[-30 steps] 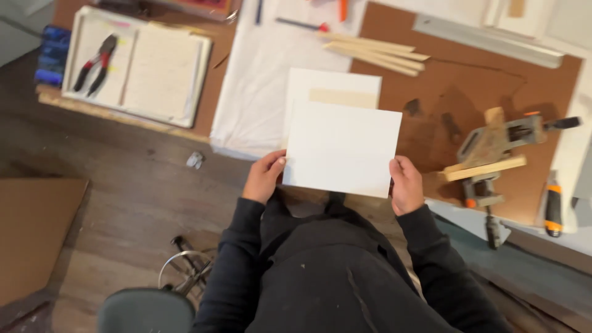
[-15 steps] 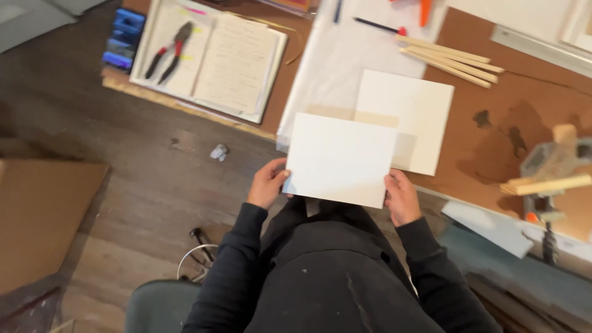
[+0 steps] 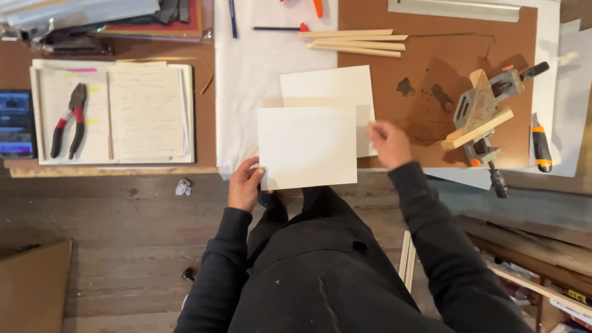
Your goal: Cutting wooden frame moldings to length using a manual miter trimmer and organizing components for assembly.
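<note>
Left hand (image 3: 245, 188): fingers pinching white card (image 3: 306, 147) at lower-left corner, keeping it level
Right hand (image 3: 388, 143): fingers loosely curled, off card's right edge, empty

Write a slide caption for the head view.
Left hand holds a white sheet at the workbench edge; right hand open nearby.
</note>
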